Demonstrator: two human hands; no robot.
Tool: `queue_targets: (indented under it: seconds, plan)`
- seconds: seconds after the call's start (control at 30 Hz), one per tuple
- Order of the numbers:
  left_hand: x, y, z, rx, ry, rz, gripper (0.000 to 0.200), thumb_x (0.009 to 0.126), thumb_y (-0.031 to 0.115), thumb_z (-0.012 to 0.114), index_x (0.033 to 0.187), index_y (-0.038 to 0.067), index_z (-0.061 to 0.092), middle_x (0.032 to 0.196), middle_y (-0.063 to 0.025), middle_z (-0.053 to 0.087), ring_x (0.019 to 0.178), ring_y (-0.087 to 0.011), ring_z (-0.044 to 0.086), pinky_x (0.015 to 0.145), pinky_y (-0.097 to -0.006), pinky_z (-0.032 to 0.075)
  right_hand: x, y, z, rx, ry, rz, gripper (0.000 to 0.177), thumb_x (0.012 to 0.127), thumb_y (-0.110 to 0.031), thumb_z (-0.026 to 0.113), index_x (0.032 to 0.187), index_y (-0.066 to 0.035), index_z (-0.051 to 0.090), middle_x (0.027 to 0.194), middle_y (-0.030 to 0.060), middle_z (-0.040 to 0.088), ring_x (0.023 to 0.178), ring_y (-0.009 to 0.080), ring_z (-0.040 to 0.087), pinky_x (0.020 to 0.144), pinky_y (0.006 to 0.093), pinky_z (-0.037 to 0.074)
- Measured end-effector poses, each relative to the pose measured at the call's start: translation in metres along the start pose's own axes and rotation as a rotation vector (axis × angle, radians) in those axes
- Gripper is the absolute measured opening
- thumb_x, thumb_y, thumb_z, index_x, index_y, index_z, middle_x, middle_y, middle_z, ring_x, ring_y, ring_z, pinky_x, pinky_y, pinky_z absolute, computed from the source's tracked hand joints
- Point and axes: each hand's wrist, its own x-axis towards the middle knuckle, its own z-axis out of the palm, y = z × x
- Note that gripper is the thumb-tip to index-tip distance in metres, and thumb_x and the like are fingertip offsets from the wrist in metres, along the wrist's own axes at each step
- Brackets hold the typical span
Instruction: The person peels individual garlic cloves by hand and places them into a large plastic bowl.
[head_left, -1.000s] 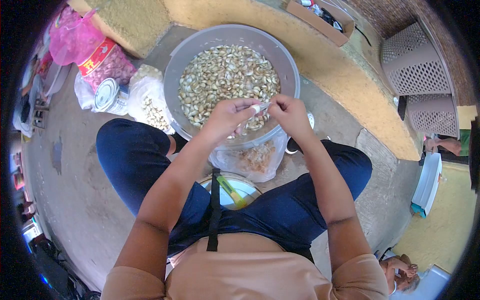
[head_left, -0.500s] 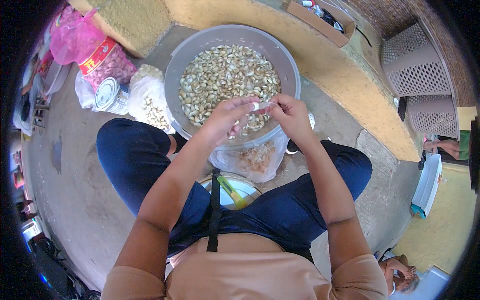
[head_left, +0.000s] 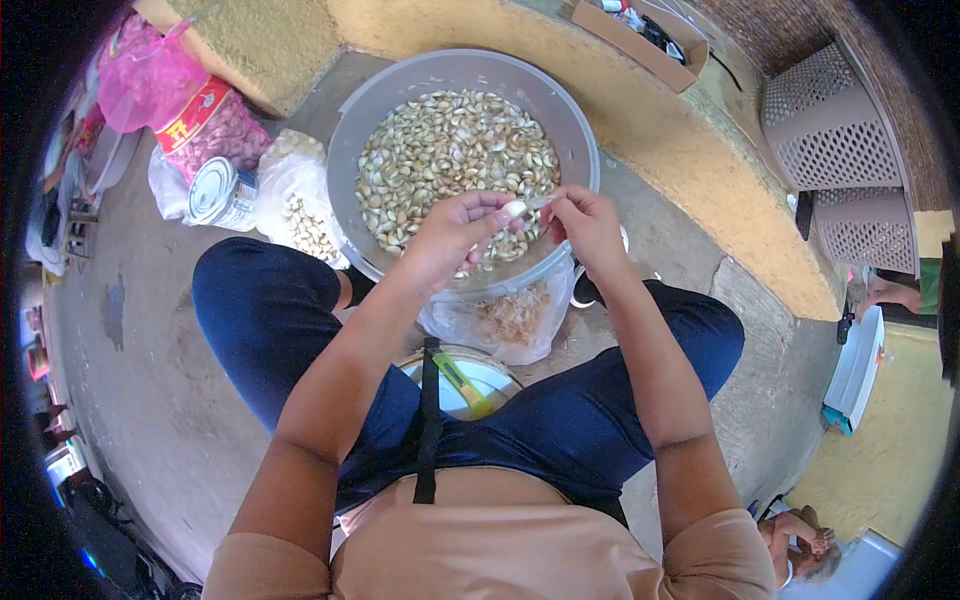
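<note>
My left hand (head_left: pixel 450 240) pinches a pale garlic clove (head_left: pixel 515 209) between thumb and fingertips, above the near side of a big grey tub (head_left: pixel 350 150). My right hand (head_left: pixel 592 232) is closed beside it, its fingertips on a thin translucent piece of skin (head_left: pixel 538 202) at the clove's right end. Under both hands, the tub holds many unpeeled garlic cloves (head_left: pixel 450 150), apparently in water. A plastic bag of whitish peeled cloves (head_left: pixel 308 222) sits left of the tub. Close below the tub's near rim lies a clear bag of brownish skins (head_left: pixel 512 315).
A green box cutter (head_left: pixel 462 385) rests on a round lid (head_left: pixel 450 405) between my legs. At left stand a pink mesh sack (head_left: pixel 215 130) and a tin can (head_left: pixel 222 192). A low yellow wall (head_left: pixel 690 190) runs behind the tub, with a cardboard box (head_left: pixel 640 45) on it.
My right hand has shifted slightly to the right of the clove, and more of the clove's pale surface shows. The left hand has hardly moved.
</note>
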Motion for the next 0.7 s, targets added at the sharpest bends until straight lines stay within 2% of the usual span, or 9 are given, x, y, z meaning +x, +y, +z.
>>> queue_targets:
  seconds: [0.07,0.17,0.27,0.37,0.47,0.57,0.7]
  plan:
    - [0.001,-0.002,-0.002,0.011,0.014,0.004,0.028,0.082,0.016,0.053,0.104,0.0,0.05,0.085,-0.0061,0.06,0.041,-0.002,0.034,0.035,-0.0151,0.027,-0.001,-0.003,0.003,0.065,-0.017,0.053,0.013,0.078,-0.01,0.051,0.081,-0.002,0.06,0.067,0.0029,0.057,0.056,0.0088,0.052,0.05,0.0206,0.042]
    - [0.0,-0.002,-0.003,0.064,0.053,0.011,0.028,0.081,0.018,0.055,0.103,0.0,0.051,0.084,-0.0052,0.059,0.042,-0.002,0.036,0.036,-0.0154,0.028,-0.009,-0.016,0.009,0.29,-0.153,-0.016,0.02,0.082,-0.013,0.052,0.097,-0.002,0.057,0.081,0.0048,0.06,0.068,0.0093,0.055,0.06,0.022,0.044]
    - [-0.001,0.001,0.0,0.164,0.069,0.028,0.028,0.08,0.02,0.057,0.101,0.001,0.053,0.082,-0.0045,0.059,0.042,-0.0021,0.037,0.036,-0.0153,0.029,-0.011,-0.008,0.013,0.044,-0.191,-0.177,0.026,0.079,-0.014,0.057,0.102,-0.002,0.056,0.087,0.0058,0.06,0.073,0.0097,0.056,0.064,0.0224,0.045]
    - [-0.002,0.002,0.003,0.208,0.068,0.057,0.028,0.079,0.021,0.058,0.099,0.001,0.054,0.081,-0.0043,0.06,0.043,-0.0023,0.039,0.037,-0.0153,0.031,-0.008,-0.003,0.014,-0.128,-0.099,-0.244,0.02,0.077,-0.015,0.061,0.092,-0.002,0.061,0.073,0.004,0.06,0.063,0.0087,0.054,0.057,0.0221,0.044]
    - [-0.002,0.002,0.005,0.206,0.074,0.076,0.028,0.079,0.022,0.059,0.099,0.002,0.055,0.08,-0.0044,0.06,0.043,-0.0024,0.039,0.038,-0.0155,0.032,-0.01,-0.011,0.014,-0.022,-0.077,-0.173,0.019,0.078,-0.013,0.06,0.091,0.0,0.061,0.071,0.0056,0.061,0.063,0.009,0.055,0.057,0.0218,0.045]
    - [-0.002,0.0,0.006,0.18,0.059,0.081,0.025,0.08,0.018,0.057,0.099,0.002,0.052,0.08,-0.0035,0.059,0.043,-0.002,0.036,0.038,-0.0153,0.029,-0.011,-0.008,0.017,0.001,-0.032,-0.189,0.017,0.079,-0.012,0.058,0.088,0.002,0.061,0.07,0.0072,0.062,0.062,0.0096,0.057,0.057,0.0216,0.045]
    - [-0.002,0.0,0.008,0.155,0.066,0.061,0.024,0.081,0.016,0.055,0.1,0.003,0.051,0.079,-0.0029,0.059,0.043,-0.0017,0.035,0.037,-0.0151,0.027,-0.01,-0.006,0.019,-0.092,0.016,-0.218,0.017,0.08,-0.012,0.056,0.085,0.003,0.06,0.07,0.0084,0.062,0.061,0.0108,0.058,0.057,0.0221,0.046]
